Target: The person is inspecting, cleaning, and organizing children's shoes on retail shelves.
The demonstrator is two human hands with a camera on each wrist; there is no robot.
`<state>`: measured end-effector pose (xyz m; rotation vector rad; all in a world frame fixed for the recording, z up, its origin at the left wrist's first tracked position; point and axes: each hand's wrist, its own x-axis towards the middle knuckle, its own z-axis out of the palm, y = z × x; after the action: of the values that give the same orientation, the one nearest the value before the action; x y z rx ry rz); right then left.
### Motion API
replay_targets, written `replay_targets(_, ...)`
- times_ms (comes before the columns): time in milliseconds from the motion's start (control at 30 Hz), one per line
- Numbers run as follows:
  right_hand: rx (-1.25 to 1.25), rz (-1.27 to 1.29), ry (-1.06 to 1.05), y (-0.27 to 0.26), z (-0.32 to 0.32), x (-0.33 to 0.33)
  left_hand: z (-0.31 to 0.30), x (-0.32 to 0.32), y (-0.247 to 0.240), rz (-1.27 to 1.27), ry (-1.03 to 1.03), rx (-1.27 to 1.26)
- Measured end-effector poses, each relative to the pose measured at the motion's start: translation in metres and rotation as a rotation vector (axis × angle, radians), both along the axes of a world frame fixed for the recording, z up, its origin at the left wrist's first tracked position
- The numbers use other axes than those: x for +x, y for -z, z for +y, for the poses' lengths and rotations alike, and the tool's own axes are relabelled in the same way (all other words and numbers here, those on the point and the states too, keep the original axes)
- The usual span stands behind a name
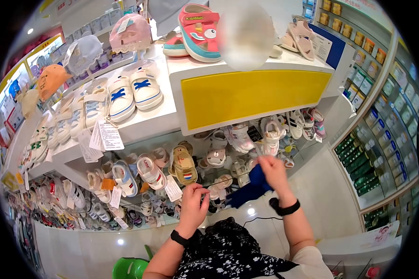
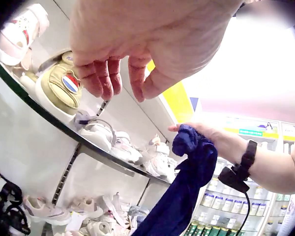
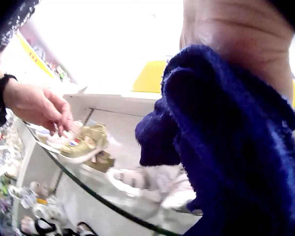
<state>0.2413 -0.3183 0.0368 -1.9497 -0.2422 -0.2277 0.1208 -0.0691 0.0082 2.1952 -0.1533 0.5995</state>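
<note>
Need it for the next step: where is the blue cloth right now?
In the head view, the blue cloth hangs from the right hand, right of centre, in front of the glass shelf of small shoes.

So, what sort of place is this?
Most likely a children's shoe shop: tiny trainers and sandals lined up on tiered shelves, paper price tags hanging from them, and baby hats on display at the left.

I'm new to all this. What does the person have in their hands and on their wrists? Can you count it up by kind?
blue cloth: 1, gripped in the right hand
black wrist straps: 2, one on each wrist
things in the left hand: 0, its fingers hang loose
Total: 3
</note>
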Motion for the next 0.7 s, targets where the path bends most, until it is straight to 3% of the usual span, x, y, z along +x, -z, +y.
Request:
replay_targets(200, -0.491, -0.045, 0.229, -0.033, -0.045, 0.048, -0.019, 0.006, 0.003, 0.102, 0.131, 0.007)
replay_targets(367, -0.683, -0.081, 0.161, -0.014, -0.054, 0.08, -0.026, 0.019, -0.001, 0.127, 0.131, 0.021)
replay_targets(500, -0.572, -0.097, 0.073, -0.019, -0.065, 0.086, -0.048, 0.04, -0.005, 0.121, 0.121, -0.01)
replay_targets(700, 0.023, -0.009, -0.078, -0.001, -0.112, 0.094, -0.075, 0.084, -0.023, 0.077, -0.074, -0.029)
